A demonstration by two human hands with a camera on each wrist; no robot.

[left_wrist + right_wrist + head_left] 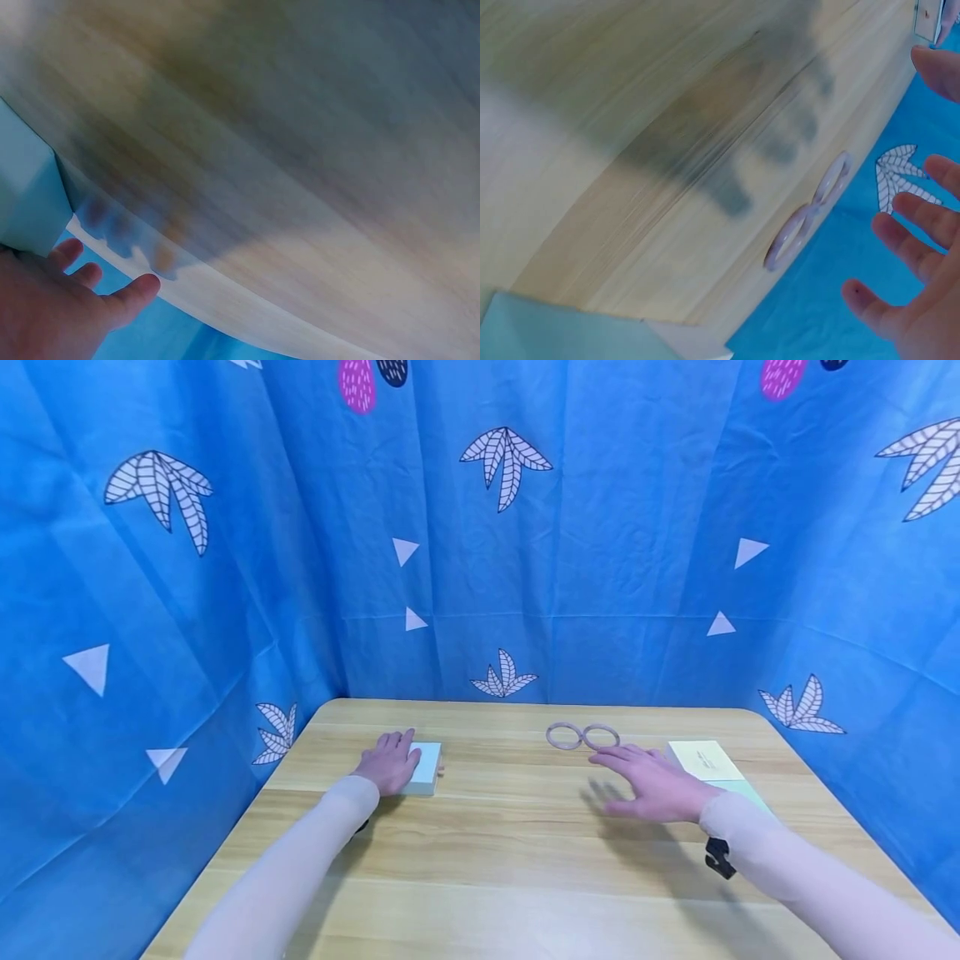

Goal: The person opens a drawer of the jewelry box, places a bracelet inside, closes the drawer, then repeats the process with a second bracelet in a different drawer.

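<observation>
My left hand (388, 762) lies over the left side of a small light blue box (427, 770), its fingers extended toward the back of the table. A little pinkish tab (441, 771) sticks out of the box's right side. In the left wrist view, the box (28, 184) shows beside spread fingers (135, 298). My right hand (651, 783) hovers above the table with fingers spread and nothing in them, casting a shadow. Just beyond its fingertips, two pale purple bangles (551, 737) lie side by side, also seen as bangles (774, 251) in the right wrist view.
To the right of my right hand sits a second box, with a cream printed panel (705, 761) and a mint green part (742, 789), partly behind my wrist. The wooden table (480, 843) has rounded back corners. A blue patterned curtain (622, 527) encloses the back and sides.
</observation>
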